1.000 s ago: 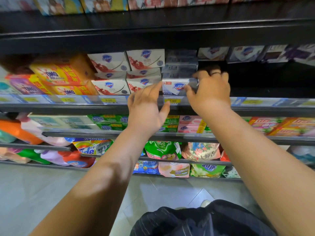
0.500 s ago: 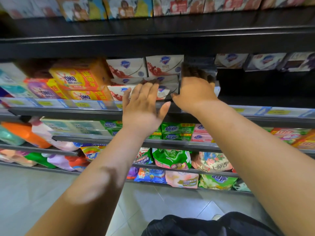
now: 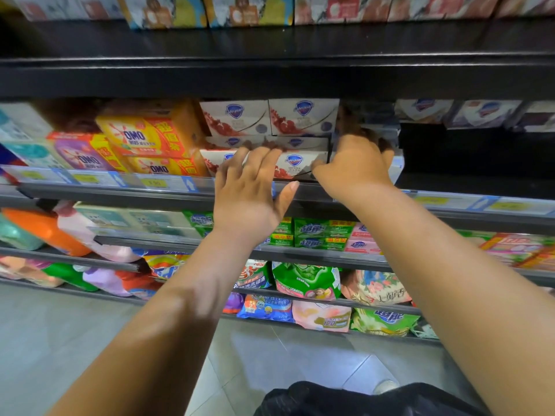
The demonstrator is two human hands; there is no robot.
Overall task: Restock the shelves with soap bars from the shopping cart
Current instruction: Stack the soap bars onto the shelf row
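Your right hand [image 3: 354,166], fingers curled over the soap box [image 3: 397,171], is nearer; push straight back into the shelf [image 3: 468,186] (left hand [image 3: 249,190], fingers straight, braces red-printed boxes [image 3: 295,167]).

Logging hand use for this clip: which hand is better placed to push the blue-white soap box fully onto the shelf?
Probably right. The right hand covers the blue-white soap box; the left hand lies flat against the red-white boxes beside it.

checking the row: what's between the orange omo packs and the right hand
Stacked white soap boxes, with the left hand on them; head view.
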